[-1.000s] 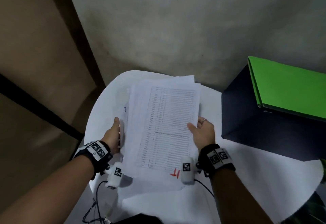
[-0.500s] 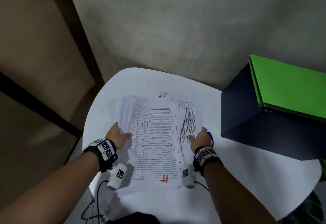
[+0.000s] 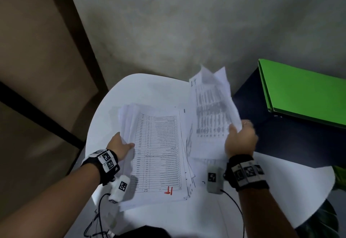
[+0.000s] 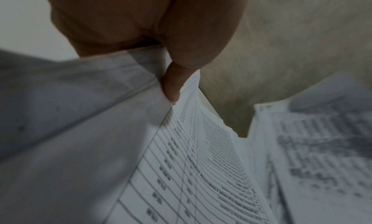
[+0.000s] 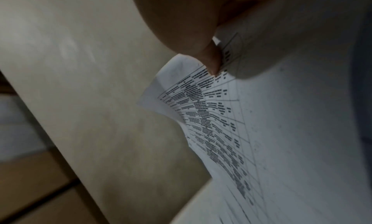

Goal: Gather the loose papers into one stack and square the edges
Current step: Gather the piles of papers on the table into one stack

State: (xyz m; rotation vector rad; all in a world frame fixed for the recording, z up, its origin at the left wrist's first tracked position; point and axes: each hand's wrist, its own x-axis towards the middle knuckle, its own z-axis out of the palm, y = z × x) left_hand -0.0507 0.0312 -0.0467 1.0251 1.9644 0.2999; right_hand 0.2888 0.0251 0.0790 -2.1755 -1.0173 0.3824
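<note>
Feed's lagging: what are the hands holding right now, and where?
Left hand grips the stack at its left edge, thumb on top. Right hand pinches lifted sheets at their right edge.

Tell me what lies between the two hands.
Head view: between left hand and right hand lies the fanned paper stack, then sheets the right hand lifts.

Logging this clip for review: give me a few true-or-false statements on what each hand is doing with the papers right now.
1. The right hand holds a few sheets lifted off the white table. True.
2. The left hand is empty. False: it grips the main stack at its left edge.
3. The papers already form one squared stack. False: the sheets are apart and the stack's edges are fanned.
4. A green folder lies on a dark box at right. True.
</note>
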